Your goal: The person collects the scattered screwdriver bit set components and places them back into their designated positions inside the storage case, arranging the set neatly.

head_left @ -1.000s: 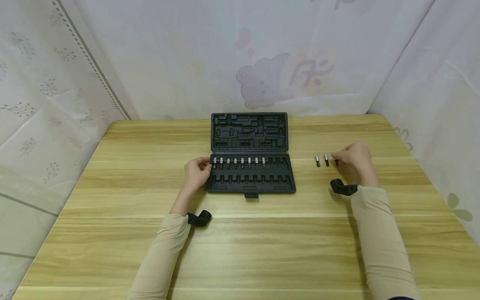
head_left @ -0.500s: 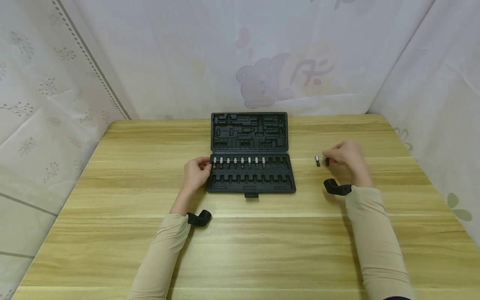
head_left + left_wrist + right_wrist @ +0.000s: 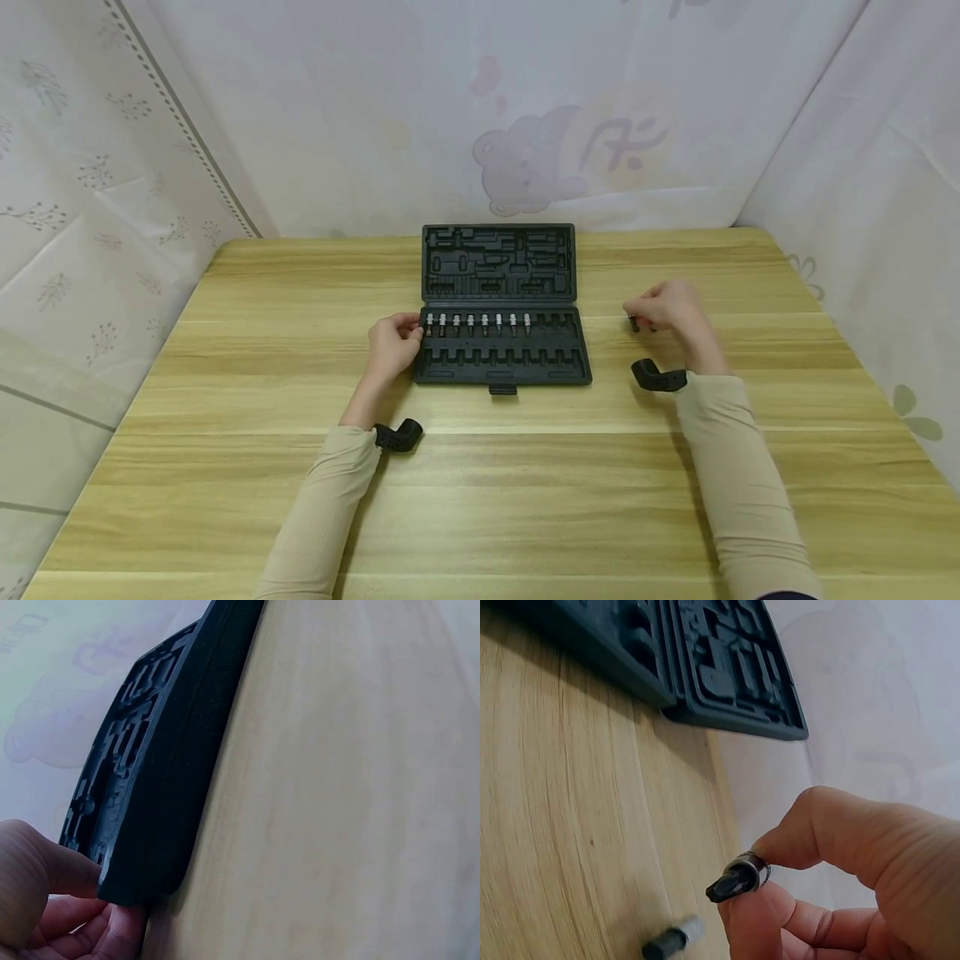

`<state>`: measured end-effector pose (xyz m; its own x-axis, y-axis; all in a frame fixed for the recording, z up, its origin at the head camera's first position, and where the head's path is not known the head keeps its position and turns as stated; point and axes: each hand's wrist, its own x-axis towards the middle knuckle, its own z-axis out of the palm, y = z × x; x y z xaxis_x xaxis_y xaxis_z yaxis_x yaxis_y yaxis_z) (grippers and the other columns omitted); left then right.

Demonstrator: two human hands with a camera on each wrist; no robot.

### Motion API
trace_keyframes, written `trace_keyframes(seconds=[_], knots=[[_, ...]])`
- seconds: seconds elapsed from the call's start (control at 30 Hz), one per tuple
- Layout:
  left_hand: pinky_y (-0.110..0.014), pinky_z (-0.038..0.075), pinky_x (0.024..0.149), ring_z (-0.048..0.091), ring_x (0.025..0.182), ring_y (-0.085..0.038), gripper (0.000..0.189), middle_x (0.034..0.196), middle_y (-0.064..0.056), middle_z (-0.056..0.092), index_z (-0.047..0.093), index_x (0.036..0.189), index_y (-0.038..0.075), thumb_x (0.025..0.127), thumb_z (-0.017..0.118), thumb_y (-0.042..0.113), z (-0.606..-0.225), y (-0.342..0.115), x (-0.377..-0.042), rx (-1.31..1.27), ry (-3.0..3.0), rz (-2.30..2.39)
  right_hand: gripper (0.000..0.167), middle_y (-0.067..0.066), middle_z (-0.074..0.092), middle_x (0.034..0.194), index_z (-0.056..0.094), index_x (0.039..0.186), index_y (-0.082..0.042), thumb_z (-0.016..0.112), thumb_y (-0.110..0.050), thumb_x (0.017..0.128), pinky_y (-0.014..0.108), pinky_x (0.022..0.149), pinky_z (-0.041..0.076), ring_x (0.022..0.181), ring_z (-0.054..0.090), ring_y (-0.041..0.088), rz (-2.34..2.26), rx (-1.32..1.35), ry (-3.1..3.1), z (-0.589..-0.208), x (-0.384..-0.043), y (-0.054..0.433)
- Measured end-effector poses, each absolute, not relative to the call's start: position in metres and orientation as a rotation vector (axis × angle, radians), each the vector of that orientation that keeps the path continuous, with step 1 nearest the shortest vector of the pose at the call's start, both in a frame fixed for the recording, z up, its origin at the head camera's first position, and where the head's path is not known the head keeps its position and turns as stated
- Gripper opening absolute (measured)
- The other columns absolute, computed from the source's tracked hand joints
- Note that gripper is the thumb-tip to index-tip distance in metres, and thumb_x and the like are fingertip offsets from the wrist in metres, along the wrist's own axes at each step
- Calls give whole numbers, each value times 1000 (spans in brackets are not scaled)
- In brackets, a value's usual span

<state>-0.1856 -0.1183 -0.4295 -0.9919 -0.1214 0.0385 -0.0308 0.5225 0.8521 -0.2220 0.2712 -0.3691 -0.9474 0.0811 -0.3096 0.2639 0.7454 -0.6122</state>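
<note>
A black bit socket case (image 3: 504, 341) lies open on the table. Several silver-topped bit sockets (image 3: 484, 323) stand in its back row, from the left; slots at that row's right end and the front row are bare. My left hand (image 3: 393, 343) grips the case's left edge, thumb on the rim and fingers against its side. Right of the case, my right hand (image 3: 670, 310) pinches a bit socket (image 3: 744, 874) with a cross-shaped tip between thumb and fingers. Another bit socket (image 3: 673, 937) lies below on the table. In the head view the fingers partly hide these pieces.
The wooden table (image 3: 510, 500) reaches past the case on both sides. A patterned cloth (image 3: 360, 117) hangs behind its back edge and at the sides. Black wrist mounts (image 3: 399, 436) sit on both forearms.
My right hand has moved left along the loose bit sockets toward the case, from the rightmost to the leftmost spot. The left hand and the case stay in place.
</note>
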Motion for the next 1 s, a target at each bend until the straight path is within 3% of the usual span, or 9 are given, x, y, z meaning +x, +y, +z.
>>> trace_keyframes(seconds=[0.23,0.4,0.63,0.8,1.0], knots=[[-32,49,69,61,81,-27,22,92,-19,65,66,106,-8,87,58,-1,-430,-119,-186,123,-2654,-1495,32,4,65,62,69,92,4,61,-26,84,30,50,41,53,52,16,-997,246,2643,-369,-225,257],[-31,49,69,61,81,-27,22,92,-19,65,66,106,-8,87,58,-1,-429,-119,-185,121,-2656,-1495,33,1,65,60,68,96,5,60,-25,84,32,54,45,57,56,16,-1011,216,2629,-369,-227,247],[-31,49,69,61,80,-27,22,91,-19,65,66,106,-8,87,59,-1,-427,-118,-184,130,-2658,-1494,31,-1,63,57,68,96,7,61,-21,84,29,50,40,50,51,11,-1047,188,2599,-370,-230,232],[-32,49,70,61,81,-27,22,92,-19,65,66,106,-8,86,59,-1,-427,-118,-184,133,-2657,-1491,33,-1,63,56,66,98,11,63,-18,85,29,58,50,60,63,16,-1077,153,2596,-370,-231,219],[-33,49,70,62,81,-27,22,92,-19,65,66,106,-8,86,59,-1,-427,-119,-184,122,-2654,-1485,30,-1,63,57,67,97,10,63,-18,86,34,64,53,63,66,20,-1063,156,2600,-370,-233,203]])
